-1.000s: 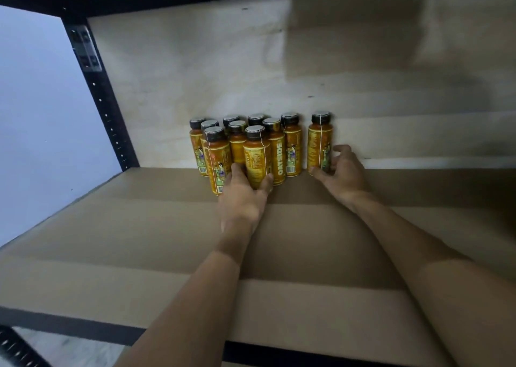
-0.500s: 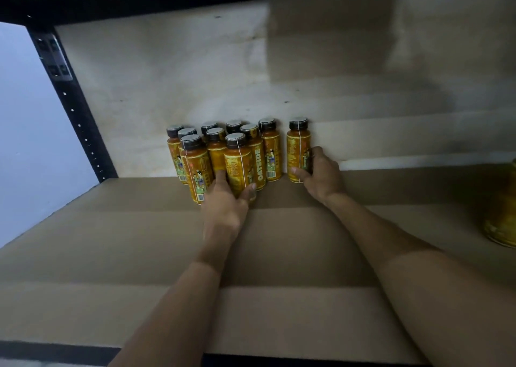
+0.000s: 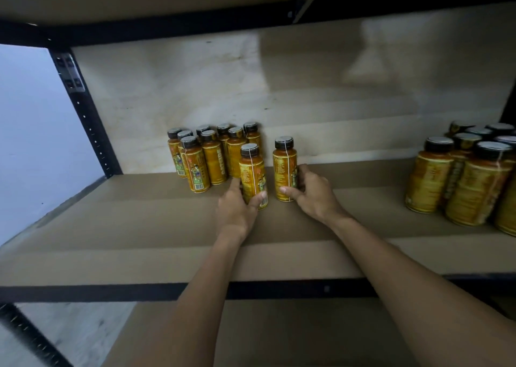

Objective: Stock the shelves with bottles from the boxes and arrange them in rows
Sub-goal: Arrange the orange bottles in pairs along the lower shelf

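Several small orange bottles (image 3: 213, 154) with dark caps stand in a tight cluster at the back left of the brown shelf board (image 3: 139, 227). My left hand (image 3: 237, 210) grips one bottle (image 3: 252, 175) low down, a little in front of the cluster. My right hand (image 3: 310, 192) grips a second bottle (image 3: 284, 168) just to its right, thumb in front and fingers behind. Both bottles stand upright on the board with a small gap between them.
A second group of the same bottles (image 3: 469, 176) stands at the right end of the shelf. A black perforated upright (image 3: 83, 109) bounds the left side, with a pale wall beyond it. A black rail (image 3: 111, 292) runs along the front edge. The upper shelf hangs low overhead.
Both hands have drawn their bottles forward, away from the cluster and toward the shelf's front. The view has pulled back and swung right, bringing the right-hand bottle group into sight.
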